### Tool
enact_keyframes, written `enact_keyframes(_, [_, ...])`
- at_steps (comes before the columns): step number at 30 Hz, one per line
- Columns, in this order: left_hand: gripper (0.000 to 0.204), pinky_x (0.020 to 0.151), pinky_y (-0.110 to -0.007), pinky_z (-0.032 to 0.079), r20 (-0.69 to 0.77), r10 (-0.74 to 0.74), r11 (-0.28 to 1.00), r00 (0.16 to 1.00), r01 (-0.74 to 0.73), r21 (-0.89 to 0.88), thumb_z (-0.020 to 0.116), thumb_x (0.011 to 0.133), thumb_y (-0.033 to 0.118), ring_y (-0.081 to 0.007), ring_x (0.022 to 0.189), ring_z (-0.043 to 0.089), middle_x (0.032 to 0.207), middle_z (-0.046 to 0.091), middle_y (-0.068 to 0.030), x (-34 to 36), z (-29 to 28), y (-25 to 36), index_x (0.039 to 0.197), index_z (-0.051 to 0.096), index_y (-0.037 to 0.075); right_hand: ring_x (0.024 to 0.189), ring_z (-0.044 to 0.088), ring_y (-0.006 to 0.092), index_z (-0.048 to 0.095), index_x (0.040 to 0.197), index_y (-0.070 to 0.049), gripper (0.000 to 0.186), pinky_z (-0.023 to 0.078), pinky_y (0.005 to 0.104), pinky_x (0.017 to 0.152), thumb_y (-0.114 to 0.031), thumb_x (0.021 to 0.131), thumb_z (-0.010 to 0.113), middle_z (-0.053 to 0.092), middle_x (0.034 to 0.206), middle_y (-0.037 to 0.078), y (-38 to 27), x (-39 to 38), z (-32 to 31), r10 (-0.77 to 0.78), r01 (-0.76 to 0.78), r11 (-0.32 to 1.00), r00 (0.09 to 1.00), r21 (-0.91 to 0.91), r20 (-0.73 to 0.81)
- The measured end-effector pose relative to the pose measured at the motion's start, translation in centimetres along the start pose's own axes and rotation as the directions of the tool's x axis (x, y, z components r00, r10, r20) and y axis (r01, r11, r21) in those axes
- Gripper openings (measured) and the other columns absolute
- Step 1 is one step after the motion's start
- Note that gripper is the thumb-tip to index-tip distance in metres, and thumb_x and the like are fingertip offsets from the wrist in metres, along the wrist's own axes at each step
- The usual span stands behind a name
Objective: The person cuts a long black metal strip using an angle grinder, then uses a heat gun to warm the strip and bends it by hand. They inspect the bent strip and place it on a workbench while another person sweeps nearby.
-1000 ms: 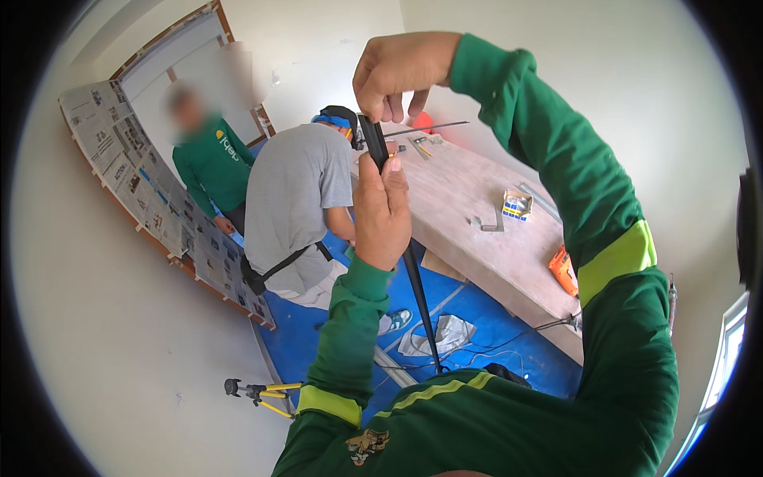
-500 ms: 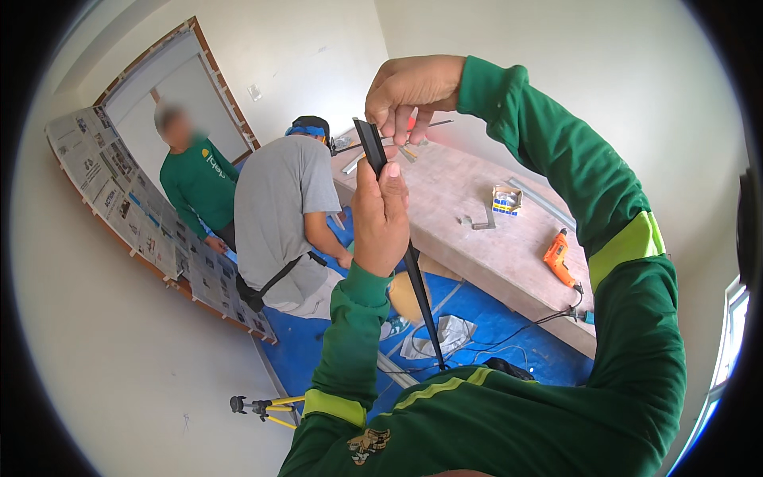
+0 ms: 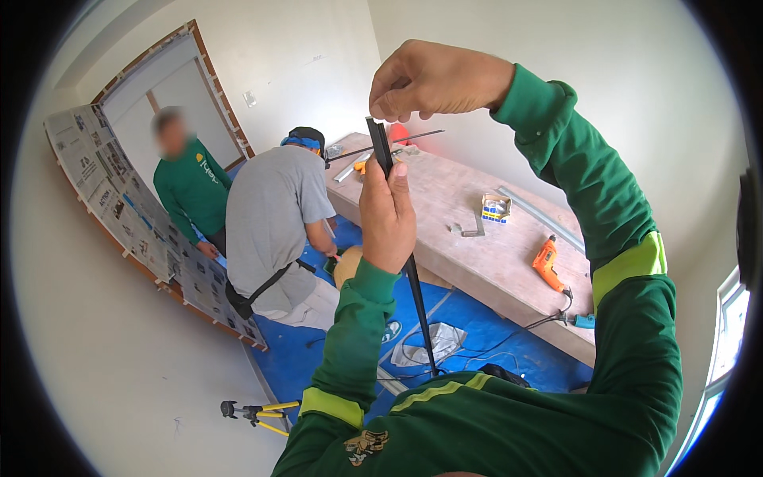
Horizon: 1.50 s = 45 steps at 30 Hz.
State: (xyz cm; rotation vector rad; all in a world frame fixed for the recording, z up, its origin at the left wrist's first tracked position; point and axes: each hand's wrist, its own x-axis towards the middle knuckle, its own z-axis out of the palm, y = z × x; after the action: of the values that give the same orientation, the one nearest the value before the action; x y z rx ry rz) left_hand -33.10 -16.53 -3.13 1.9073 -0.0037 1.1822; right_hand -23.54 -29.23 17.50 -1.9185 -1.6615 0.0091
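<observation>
My left hand (image 3: pixel 385 215) is closed around a long black channel strip (image 3: pixel 414 294), which runs from near head height down toward my body. Just above the strip's top end, my right hand (image 3: pixel 437 79) is bent over with its fingertips pinched; whatever they hold is too small or hidden to make out. Behind the strip's upper part, a thin dark bar (image 3: pixel 421 135) lies across the far end of a pale wooden bench (image 3: pixel 421 230).
An orange drill (image 3: pixel 548 262), small box (image 3: pixel 496 208) and metal square (image 3: pixel 473 232) lie on the bench. A stooping person in grey (image 3: pixel 274 222) and another in green (image 3: pixel 191 187) work left. A yellow tripod (image 3: pixel 270 412), cables and crumpled sheet (image 3: pixel 433 343) are on the blue floor covering (image 3: pixel 302 342).
My right hand has lifted slightly clear of the strip's top and curled tighter. My left hand still grips the strip. The room's contents have shifted slightly in view.
</observation>
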Motion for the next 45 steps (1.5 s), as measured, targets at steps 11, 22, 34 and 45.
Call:
enact_keyframes(11, [0.072,0.115,-0.053,0.044,-0.075,0.143,0.987,0.987,-0.137,0.082,0.058,0.112,0.006,-0.0511,0.132,0.053,0.146,0.046,-0.0337,-0.2,1.7,0.2,0.173,0.02,-0.003,0.084,0.077,0.0287,0.079,0.092,0.001,0.024,0.06,0.0446,0.078,-0.023,0.089,0.077,0.077,0.09,0.014,-0.7,0.0,0.6,-0.321,0.264,0.733,0.947,-0.626,0.023])
enact_keyframes(22, [0.071,0.106,-0.048,0.048,-0.044,0.134,0.991,0.99,-0.133,0.023,0.055,0.117,0.015,-0.0396,0.118,0.057,0.137,0.05,-0.0282,-0.5,1.5,1.2,0.174,0.018,-0.005,0.082,0.073,0.0308,0.069,0.084,0.0,0.017,0.057,0.0434,0.074,-0.015,0.09,0.074,0.07,0.088,0.011,-0.7,-0.9,1.9,-0.596,0.391,0.293,0.788,-0.872,0.154])
enact_keyframes(34, [0.076,0.101,-0.041,0.054,0.023,0.157,0.982,0.987,-0.154,-0.11,0.059,0.115,0.011,-0.0327,0.115,0.062,0.137,0.049,-0.025,-1.7,2.1,2.3,0.176,0.015,-0.001,0.066,0.07,0.0157,0.074,0.09,0.002,0.022,0.058,0.0339,0.063,-0.019,0.087,0.074,0.07,0.073,0.007,-4.3,0.0,-3.8,0.229,-0.177,0.939,0.962,-0.293,0.151])
enact_keyframes(45, [0.079,0.093,-0.049,0.051,-0.05,0.242,0.97,0.969,-0.243,-0.011,0.059,0.111,0.002,-0.0413,0.103,0.059,0.123,0.048,-0.0282,-1.1,1.4,1.6,0.175,0.013,-0.002,0.084,0.072,0.0313,0.064,0.091,0.0,0.019,0.058,0.0433,0.073,-0.011,0.084,0.077,0.067,0.091,0.014,-2.1,-2.7,3.5,-0.609,0.256,0.29,0.792,-0.922,0.028])
